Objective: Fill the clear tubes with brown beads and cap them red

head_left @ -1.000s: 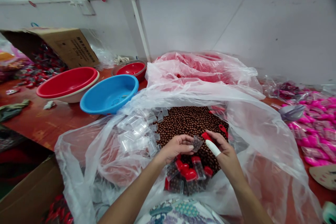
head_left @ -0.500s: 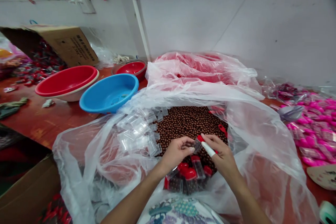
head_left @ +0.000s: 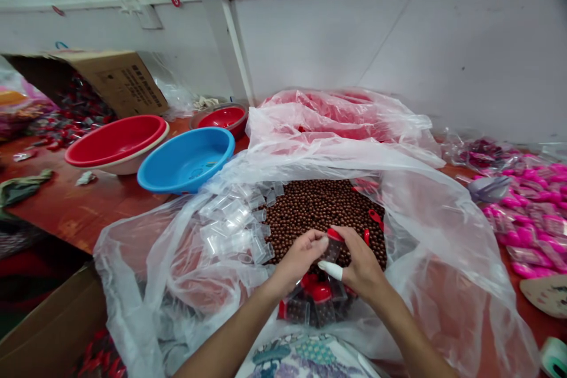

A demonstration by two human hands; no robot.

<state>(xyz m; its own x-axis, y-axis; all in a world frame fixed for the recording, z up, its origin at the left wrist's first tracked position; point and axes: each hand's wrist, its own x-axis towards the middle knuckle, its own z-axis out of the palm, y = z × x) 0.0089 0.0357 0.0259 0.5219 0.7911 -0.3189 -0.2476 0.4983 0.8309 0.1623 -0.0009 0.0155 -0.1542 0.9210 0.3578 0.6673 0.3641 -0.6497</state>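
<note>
A small clear container with a red cap [head_left: 334, 235] is held between my two hands above a heap of brown beads [head_left: 319, 201]. My left hand [head_left: 301, 255] pinches it from the left. My right hand [head_left: 361, 263] has its fingers at the red cap and its white-wrapped thumb low against the container. Just below my hands lie several red-capped clear containers [head_left: 321, 292] with brown beads in them. A pile of clear, capless containers [head_left: 233, 224] sits left of the beads. A small red piece [head_left: 367, 237] shows beside my right fingers; whether it is held I cannot tell.
Translucent plastic sheeting [head_left: 434, 230] surrounds the beads. Left stand a blue basin [head_left: 177, 159], a red basin [head_left: 115, 142] and a tipped cardboard box [head_left: 126, 85]. Bright pink packs [head_left: 535, 218] cover the right side. A bag of red items [head_left: 336, 109] rests against the wall.
My right hand has shifted left and turned, bringing its wrapped thumb below the container. The red cap now sits upright on top, and my hands are closer together.
</note>
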